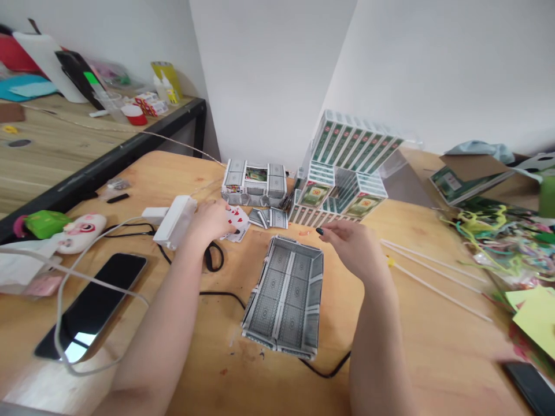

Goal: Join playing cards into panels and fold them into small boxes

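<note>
My left hand (210, 221) is at the loose playing cards (237, 218), face up with red hearts showing; its thumb and fingers close on their near edge. My right hand (358, 247) hovers past the far right corner of the card tray, thumb and fingers drawn together, with nothing visible between them. Between my forearms lies the tray (284, 297), an open box built of grey-backed playing cards. Behind it are a few folded cards (277, 218) and a longer structure (254, 182) of the same grey cards.
Green-and-white card boxes (347, 190) are stacked against the wall. A white power strip (176, 221) with cables, a phone (93, 306) and a soft toy (82, 233) are at left. White sticks (437, 280), tangled colourful strands (494, 242) and yellow paper (537, 315) lie at right.
</note>
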A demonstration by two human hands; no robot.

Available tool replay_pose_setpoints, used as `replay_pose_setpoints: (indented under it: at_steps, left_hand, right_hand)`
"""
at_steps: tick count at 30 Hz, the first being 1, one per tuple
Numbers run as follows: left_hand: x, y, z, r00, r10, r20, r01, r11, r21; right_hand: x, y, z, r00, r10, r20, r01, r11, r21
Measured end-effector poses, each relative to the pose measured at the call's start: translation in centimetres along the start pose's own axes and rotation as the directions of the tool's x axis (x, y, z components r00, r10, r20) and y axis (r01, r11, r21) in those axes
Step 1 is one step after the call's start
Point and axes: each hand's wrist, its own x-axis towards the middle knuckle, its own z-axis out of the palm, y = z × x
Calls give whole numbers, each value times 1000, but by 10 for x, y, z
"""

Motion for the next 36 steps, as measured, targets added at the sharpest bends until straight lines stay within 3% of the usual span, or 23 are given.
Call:
replay_pose_setpoints:
  at_steps: [13, 30, 33, 36]
  left_hand:
    - [-9, 4, -17, 1000, -1, 4, 1, 997, -81]
    - [-11, 4, -16, 998, 28, -49, -37, 979, -200]
    - [-16, 11, -20, 988, 120, -94, -145, 927, -344]
    - [-27, 27, -26, 924, 352, -150, -372, 735, -566]
  right_hand:
    - [1, -1, 6, 998, -23, 52, 25, 999, -33]
    - [-1, -4, 8, 998, -40, 51, 44, 997, -70]
    - [-1, -2, 11, 995, -99, 10, 100, 994, -38]
    - [-1, -4, 14, 948, -316, -41, 318, 947, 49]
